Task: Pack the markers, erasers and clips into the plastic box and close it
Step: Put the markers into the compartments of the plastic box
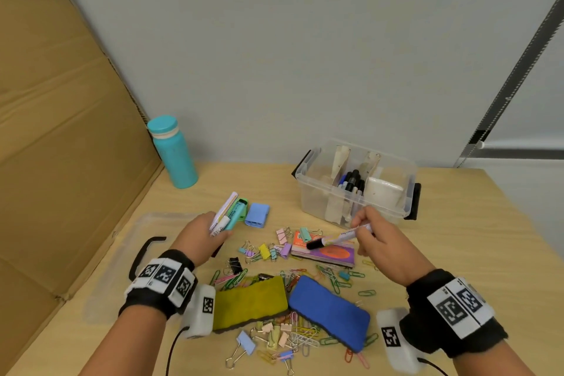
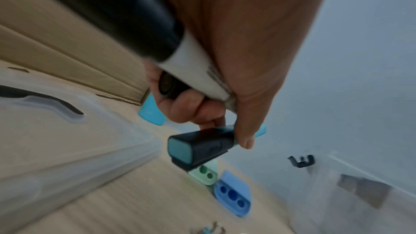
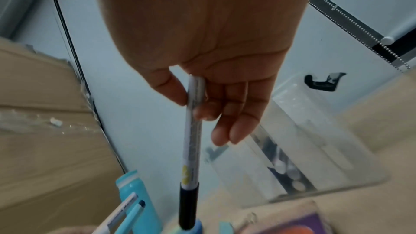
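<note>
markers [image 1: 351, 181] already stand in the clear plastic box [image 1: 396, 207] near the tabletop's [image 1: 457, 241] far right corner. right hand [image 1: 383, 249] pinches a black-capped marker [image 1: 338, 238]; left hand [image 1: 203, 235] grips a bundle of markers [image 1: 227, 214] above mid-tabletop clips [image 1: 268, 249].

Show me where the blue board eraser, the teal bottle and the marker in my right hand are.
blue board eraser [image 1: 329, 311]: head view, middle of its felt face.
teal bottle [image 1: 178, 162]: head view, its body.
marker [image 3: 191, 141]: right wrist view, white barrel.
</note>
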Tool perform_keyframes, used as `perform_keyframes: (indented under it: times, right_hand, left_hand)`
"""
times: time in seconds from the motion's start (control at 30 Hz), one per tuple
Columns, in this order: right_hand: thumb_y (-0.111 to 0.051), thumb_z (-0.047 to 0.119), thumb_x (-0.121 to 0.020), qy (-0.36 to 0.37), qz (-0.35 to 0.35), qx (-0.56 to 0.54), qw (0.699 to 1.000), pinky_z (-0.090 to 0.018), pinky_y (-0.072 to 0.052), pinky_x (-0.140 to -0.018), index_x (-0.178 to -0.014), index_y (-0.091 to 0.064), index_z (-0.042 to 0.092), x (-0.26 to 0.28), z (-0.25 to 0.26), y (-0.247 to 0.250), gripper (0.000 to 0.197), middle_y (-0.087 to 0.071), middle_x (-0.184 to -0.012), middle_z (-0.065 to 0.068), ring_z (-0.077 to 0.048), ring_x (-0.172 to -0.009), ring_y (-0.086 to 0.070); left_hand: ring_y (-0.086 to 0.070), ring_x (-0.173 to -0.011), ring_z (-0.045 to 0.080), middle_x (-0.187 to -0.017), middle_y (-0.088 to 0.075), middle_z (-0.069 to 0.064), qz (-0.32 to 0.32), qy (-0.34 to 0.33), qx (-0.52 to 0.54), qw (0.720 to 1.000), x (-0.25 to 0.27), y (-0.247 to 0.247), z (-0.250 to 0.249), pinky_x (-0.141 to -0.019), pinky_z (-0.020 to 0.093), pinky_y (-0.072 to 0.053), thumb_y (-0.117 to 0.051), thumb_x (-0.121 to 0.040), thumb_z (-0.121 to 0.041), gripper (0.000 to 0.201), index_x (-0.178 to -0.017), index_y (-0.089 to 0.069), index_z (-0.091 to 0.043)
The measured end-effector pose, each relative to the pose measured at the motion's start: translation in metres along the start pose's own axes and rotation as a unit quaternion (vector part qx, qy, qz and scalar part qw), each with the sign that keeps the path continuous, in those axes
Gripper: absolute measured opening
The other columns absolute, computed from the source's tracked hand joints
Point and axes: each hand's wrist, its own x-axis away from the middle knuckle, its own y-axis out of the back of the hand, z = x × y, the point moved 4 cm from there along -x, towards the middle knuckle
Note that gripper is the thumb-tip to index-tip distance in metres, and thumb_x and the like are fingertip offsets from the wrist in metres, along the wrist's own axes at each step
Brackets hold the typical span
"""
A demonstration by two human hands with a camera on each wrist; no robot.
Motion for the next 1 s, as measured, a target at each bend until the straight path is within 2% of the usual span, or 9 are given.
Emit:
perform_keyframes:
  times: [0.07,0.2,0.3,0.43,0.5,0.6,0.77,0.9,1.0]
  right_hand:
    - [-0.041,0.018,-0.096,0.025,-0.055,-0.025,0.998,-0.046,-0.052,-0.066,-0.092,-0.05,0.025,-0.004,0.012,0.011,0.012,-0.062,-0.077,-0.013,-0.03,-0.071,-0.061]
    - [-0.052,0.02,-0.095,0.069,-0.26,-0.009,0.963,-0.017,-0.05,-0.063,-0.1,-0.057,0.022,-0.015,0.03,0.045,0.008,-0.065,-0.081,0.01,-0.001,-0.073,-0.064]
    - [-0.056,0.021,-0.092,0.07,-0.332,0.059,0.939,-0.018,-0.048,-0.067,-0.107,-0.062,0.02,-0.033,0.031,0.058,0.017,-0.066,-0.083,0.007,-0.008,-0.076,-0.065]
    - [-0.047,0.029,-0.095,-0.009,-0.268,0.25,0.931,-0.024,-0.044,-0.065,-0.116,-0.061,0.023,-0.068,0.025,0.046,0.026,-0.071,-0.094,-0.001,-0.019,-0.077,-0.063]
    - [-0.044,0.029,-0.095,-0.047,-0.234,0.328,0.914,-0.032,-0.046,-0.086,-0.113,-0.063,0.022,-0.088,0.02,0.038,0.028,-0.072,-0.086,-0.004,-0.022,-0.079,-0.064]
    - [-0.038,0.029,-0.094,-0.101,-0.181,0.39,0.897,-0.046,-0.014,-0.117,-0.1,-0.066,0.021,-0.115,0.009,0.027,0.03,-0.07,-0.082,-0.003,-0.022,-0.091,-0.065]
    - [-0.017,0.031,-0.096,-0.11,-0.042,0.416,0.902,-0.063,0.017,-0.109,-0.097,-0.068,0.021,-0.129,0.001,0.003,0.052,-0.067,-0.104,0.0,-0.021,-0.129,-0.043]
    - [-0.029,0.025,-0.095,-0.05,-0.102,0.343,0.933,-0.059,0.01,-0.112,-0.115,-0.061,0.025,-0.112,0.005,0.013,0.038,-0.056,-0.131,0.005,-0.021,-0.14,-0.027]
    - [-0.043,0.016,-0.092,0.074,-0.215,0.208,0.951,-0.042,-0.028,-0.112,-0.118,-0.058,0.02,-0.086,0.016,0.018,0.03,-0.054,-0.126,0.003,-0.017,-0.125,-0.043]
  left_hand:
    - [-0.052,-0.068,0.017,-0.08,-0.055,0.004,-0.021,-0.041,0.024,0.999,0.005,0.004,-0.008,-0.06,0.029,-0.043,-0.062,-0.088,-0.033,0.02,-0.095,-0.055,-0.016]
    - [-0.055,-0.069,0.021,-0.08,-0.055,0.005,-0.045,-0.068,0.064,0.995,0.005,0.008,-0.018,-0.064,0.036,-0.048,-0.062,-0.088,-0.034,0.021,-0.096,-0.055,-0.016]
    - [-0.057,-0.07,0.022,-0.08,-0.057,0.006,-0.036,-0.075,0.08,0.993,0.002,0.005,-0.023,-0.066,0.038,-0.051,-0.061,-0.088,-0.036,0.022,-0.098,-0.056,-0.017]
    - [-0.056,-0.071,0.019,-0.083,-0.057,0.004,-0.026,-0.084,0.091,0.992,-0.001,0.0,-0.033,-0.065,0.034,-0.05,-0.062,-0.088,-0.036,0.023,-0.101,-0.055,-0.017]
    - [-0.054,-0.07,0.016,-0.083,-0.056,0.002,-0.024,-0.093,0.099,0.99,-0.002,-0.001,-0.038,-0.063,0.029,-0.047,-0.062,-0.087,-0.035,0.022,-0.101,-0.055,-0.019]
    - [-0.052,-0.068,0.013,-0.081,-0.054,0.0,-0.015,-0.102,0.107,0.989,-0.004,-0.002,-0.042,-0.061,0.025,-0.044,-0.062,-0.087,-0.036,0.02,-0.098,-0.055,-0.02]
    - [-0.053,-0.069,0.011,-0.083,-0.054,-0.003,-0.009,-0.115,0.114,0.987,-0.001,-0.002,-0.043,-0.062,0.023,-0.044,-0.062,-0.088,-0.035,0.018,-0.1,-0.054,-0.025]
    - [-0.053,-0.07,0.009,-0.084,-0.055,-0.003,-0.014,-0.12,0.116,0.986,0.003,-0.002,-0.05,-0.061,0.019,-0.044,-0.062,-0.088,-0.035,0.018,-0.099,-0.055,-0.023]
    - [-0.05,-0.061,0.0,-0.077,-0.054,-0.006,-0.002,-0.137,0.158,0.978,0.008,-0.005,-0.065,-0.055,0.012,-0.041,-0.064,-0.087,-0.034,0.016,-0.098,-0.056,-0.025]
